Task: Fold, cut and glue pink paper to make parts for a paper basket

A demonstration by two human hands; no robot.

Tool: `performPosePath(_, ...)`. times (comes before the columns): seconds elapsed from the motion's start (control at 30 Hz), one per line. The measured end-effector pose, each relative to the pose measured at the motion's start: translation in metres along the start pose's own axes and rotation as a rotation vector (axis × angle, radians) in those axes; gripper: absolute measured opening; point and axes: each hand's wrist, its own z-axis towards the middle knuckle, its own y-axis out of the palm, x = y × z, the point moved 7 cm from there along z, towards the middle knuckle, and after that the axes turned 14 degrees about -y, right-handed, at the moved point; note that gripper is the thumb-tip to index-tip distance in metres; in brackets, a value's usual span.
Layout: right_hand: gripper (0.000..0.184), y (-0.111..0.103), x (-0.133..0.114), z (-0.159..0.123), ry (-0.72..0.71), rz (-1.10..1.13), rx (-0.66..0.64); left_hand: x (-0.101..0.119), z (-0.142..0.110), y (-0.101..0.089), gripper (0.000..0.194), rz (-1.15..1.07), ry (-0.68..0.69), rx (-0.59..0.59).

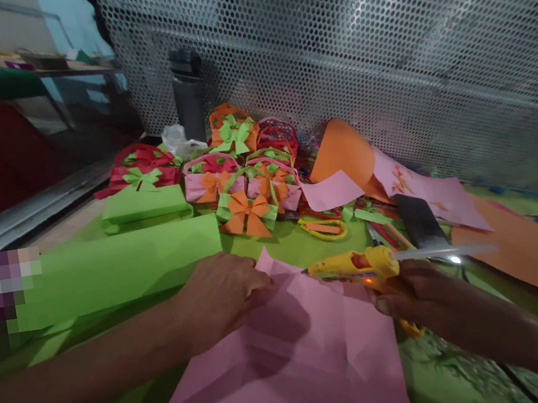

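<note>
A large creased pink paper sheet (303, 365) lies in front of me on the green table cover. My left hand (220, 296) rests on its upper left part, fingers curled and pinching the paper near a fold. My right hand (415, 297) is closed round the grip of a yellow glue gun (359, 263). The gun's nozzle points left toward the pink sheet's top edge, and a clear glue stick sticks out of its back to the right.
Several paper gift bags with bows (241, 185) crowd the middle back. Green paper rolls (122, 267) lie at left. Loose orange (524, 254) and pink sheets (430, 194), yellow scissors (323, 227) and a dark phone (421, 222) lie at right. A perforated metal panel (377, 44) stands behind.
</note>
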Motion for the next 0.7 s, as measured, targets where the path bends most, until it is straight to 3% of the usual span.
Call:
performPosePath(0.5,0.04,0.0016,-0.0017,-0.0021,0.013,0.016,-0.025,0.0006,0.0009,0.003,0.035,0.044,-0.006,-0.02)
performPosePath(0.7,0.033,0.0011,-0.0091,0.003,-0.054,0.018,-0.05,0.0005,0.0009,0.0037,0.035,0.026,0.012,-0.017)
